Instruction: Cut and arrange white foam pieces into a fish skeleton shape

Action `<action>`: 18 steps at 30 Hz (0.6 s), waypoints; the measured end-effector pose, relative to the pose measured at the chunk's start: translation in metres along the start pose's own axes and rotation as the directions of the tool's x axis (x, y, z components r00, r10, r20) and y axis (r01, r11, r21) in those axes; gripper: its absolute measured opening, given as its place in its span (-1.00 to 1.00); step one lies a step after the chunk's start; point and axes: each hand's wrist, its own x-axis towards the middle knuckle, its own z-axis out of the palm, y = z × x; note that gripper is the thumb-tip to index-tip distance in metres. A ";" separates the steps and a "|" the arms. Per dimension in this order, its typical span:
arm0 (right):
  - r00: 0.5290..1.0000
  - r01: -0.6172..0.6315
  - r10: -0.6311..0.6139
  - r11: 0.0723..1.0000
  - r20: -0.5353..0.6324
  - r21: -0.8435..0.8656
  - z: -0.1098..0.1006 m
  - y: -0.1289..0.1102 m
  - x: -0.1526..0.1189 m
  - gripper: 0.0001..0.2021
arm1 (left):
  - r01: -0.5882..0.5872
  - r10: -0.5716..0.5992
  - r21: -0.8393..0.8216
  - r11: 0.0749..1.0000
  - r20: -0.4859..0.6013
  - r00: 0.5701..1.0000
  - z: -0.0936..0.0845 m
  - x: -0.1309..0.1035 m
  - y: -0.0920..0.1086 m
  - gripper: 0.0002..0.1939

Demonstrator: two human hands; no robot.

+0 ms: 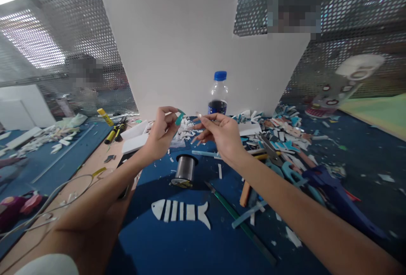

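My left hand point(165, 131) is raised over the work table, thumb and index finger pinched together, with long green nails at their tips. My right hand point(222, 133) faces it a short gap away. Its thumb and index finger are pinched too, while the other fingers are loosely spread. Anything thin between the fingertips is too fine to make out. Below the hands, a spool of clear line point(185, 168) stands upright on the blue surface. Nearer to me lies a flat white fish point(190, 212) cut into several separate pieces, its head at the left and tail at the right.
A blue-capped bottle point(218, 97) of dark liquid stands before a white board point(190, 46). Foam scraps point(285, 129) lie piled at the right, near scissors point(272, 150) and a dark blue-handled tool point(336, 194). A green pointed tool point(237, 218) lies right of the fish.
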 end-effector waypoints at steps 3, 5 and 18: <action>1.000 0.007 -0.006 0.999 0.030 -0.038 0.000 0.000 0.000 -0.77 | -0.021 0.020 0.028 0.999 0.055 0.998 0.000 -0.001 0.001 -0.82; 0.997 -0.007 0.011 0.998 0.076 -0.056 0.000 0.000 0.000 -0.75 | -0.028 0.026 0.033 0.999 0.067 0.997 0.000 -0.001 0.001 -0.82; 0.923 -0.108 0.119 0.993 0.365 -0.049 -0.002 -0.001 -0.001 -0.68 | 0.032 -0.032 -0.026 0.999 0.018 0.999 -0.002 0.005 0.002 -0.81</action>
